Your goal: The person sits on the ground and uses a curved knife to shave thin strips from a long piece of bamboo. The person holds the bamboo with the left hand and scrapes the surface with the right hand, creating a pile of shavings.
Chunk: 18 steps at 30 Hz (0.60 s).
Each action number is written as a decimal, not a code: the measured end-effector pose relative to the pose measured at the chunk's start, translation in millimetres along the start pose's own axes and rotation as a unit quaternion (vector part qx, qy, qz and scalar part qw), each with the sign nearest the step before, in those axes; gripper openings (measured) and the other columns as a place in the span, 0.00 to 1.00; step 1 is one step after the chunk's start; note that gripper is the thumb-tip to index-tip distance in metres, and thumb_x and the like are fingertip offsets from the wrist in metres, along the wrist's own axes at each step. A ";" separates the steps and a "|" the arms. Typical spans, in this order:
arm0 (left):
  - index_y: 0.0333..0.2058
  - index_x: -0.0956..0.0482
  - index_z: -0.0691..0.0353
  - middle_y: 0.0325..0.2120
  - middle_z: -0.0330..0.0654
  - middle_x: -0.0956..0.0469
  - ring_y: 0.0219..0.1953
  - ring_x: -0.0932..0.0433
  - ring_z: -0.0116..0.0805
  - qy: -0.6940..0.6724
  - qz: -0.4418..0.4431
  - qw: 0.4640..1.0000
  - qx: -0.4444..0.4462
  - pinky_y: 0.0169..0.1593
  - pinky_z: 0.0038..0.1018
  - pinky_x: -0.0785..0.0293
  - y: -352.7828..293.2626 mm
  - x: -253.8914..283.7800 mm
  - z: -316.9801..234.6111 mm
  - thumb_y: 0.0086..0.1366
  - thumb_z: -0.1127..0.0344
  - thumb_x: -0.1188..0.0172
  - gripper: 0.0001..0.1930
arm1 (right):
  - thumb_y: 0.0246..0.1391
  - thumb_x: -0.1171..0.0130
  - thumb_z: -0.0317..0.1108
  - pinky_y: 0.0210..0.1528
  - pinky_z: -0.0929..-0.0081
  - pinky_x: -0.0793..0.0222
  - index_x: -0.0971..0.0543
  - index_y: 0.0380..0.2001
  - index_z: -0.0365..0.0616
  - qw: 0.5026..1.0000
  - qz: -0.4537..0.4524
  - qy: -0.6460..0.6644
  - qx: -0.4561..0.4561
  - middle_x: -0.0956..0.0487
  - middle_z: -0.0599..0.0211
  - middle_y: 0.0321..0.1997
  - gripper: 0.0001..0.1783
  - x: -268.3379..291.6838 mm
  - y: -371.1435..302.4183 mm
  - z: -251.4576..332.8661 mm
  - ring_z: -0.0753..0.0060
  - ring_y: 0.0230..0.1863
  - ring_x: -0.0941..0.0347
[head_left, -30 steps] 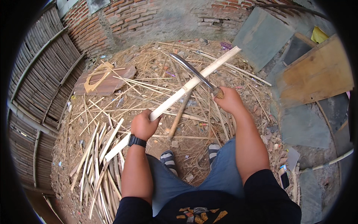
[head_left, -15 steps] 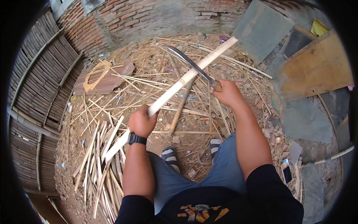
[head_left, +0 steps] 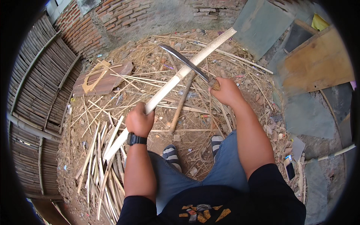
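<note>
Fingers of the left hand (head_left: 139, 120) close around and hide part of the bamboo strip (head_left: 176, 78), while the right hand (head_left: 224, 92) covers the knife (head_left: 183, 60) handle in its grip.

Not much in the way of packaging or screens here. Going off the big brown wooden board (head_left: 318, 63) on the right: a slim dark rectangular phone (head_left: 289, 167) lies flat on the ground well below it, screen dark, nothing showing. Just above the board's top edge there's a crumpled bright yellow plastic wrapper or bag (head_left: 322, 22), can't tell which. Far to the lower left of the board, a black wristwatch (head_left: 135, 139) sits on a wrist, its face too small to make out.
</note>
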State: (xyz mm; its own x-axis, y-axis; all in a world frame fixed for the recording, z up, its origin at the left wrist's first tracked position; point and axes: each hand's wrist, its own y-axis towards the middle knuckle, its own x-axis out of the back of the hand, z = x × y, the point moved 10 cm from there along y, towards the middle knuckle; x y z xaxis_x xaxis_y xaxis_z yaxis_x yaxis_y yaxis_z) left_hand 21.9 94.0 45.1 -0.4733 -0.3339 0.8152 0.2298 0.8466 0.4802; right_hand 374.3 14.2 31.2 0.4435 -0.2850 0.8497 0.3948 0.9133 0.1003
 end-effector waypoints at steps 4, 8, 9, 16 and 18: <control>0.28 0.22 0.60 0.24 0.50 0.18 0.29 0.17 0.58 -0.028 0.020 0.999 0.025 0.33 0.47 0.22 -2.7 -4.0 1.2 0.55 0.57 0.26 0.15 | 0.54 0.29 0.45 0.52 0.54 0.21 0.17 0.58 0.51 0.989 0.078 -0.074 0.105 0.14 0.50 0.46 0.28 -23.7 -24.0 53.5 0.47 0.51 0.17; 0.28 0.21 0.60 0.24 0.51 0.18 0.30 0.17 0.58 -0.062 0.029 0.997 0.036 0.34 0.47 0.22 -5.4 -3.4 3.0 0.55 0.56 0.26 0.15 | 0.55 0.29 0.45 0.51 0.53 0.21 0.15 0.53 0.52 0.984 0.083 -0.062 0.141 0.14 0.51 0.43 0.23 -28.6 -26.4 62.6 0.47 0.48 0.16; 0.28 0.20 0.60 0.24 0.51 0.17 0.30 0.17 0.58 -0.069 0.031 0.996 0.039 0.34 0.47 0.22 -5.4 -2.3 5.0 0.55 0.56 0.26 0.15 | 0.55 0.29 0.45 0.50 0.53 0.21 0.15 0.51 0.51 0.990 0.067 -0.035 0.119 0.14 0.52 0.42 0.22 -25.0 -18.4 50.7 0.47 0.48 0.16; 0.30 0.18 0.61 0.23 0.52 0.17 0.27 0.17 0.55 -0.048 0.024 0.998 0.016 0.33 0.44 0.22 -0.4 -4.2 3.1 0.57 0.51 0.24 0.19 | 0.54 0.29 0.46 0.49 0.51 0.23 0.15 0.47 0.44 0.998 -0.046 0.032 0.038 0.14 0.47 0.39 0.22 11.8 -5.4 5.7 0.44 0.45 0.17; 0.30 0.18 0.61 0.24 0.52 0.17 0.28 0.16 0.56 -0.046 0.031 0.998 0.017 0.34 0.44 0.21 -2.6 -5.1 0.8 0.57 0.51 0.25 0.19 | 0.53 0.28 0.46 0.50 0.51 0.23 0.15 0.47 0.44 0.999 -0.006 0.001 0.047 0.14 0.48 0.39 0.22 -0.5 -14.3 23.3 0.44 0.46 0.17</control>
State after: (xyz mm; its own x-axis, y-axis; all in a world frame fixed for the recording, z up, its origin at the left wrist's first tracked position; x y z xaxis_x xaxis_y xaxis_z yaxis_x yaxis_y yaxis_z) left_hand 23.1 93.8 39.4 -0.5350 -0.2434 0.8090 0.2321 0.8784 0.4177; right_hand 349.7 8.1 41.4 0.4402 -0.2965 0.8475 0.3226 0.9331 0.1588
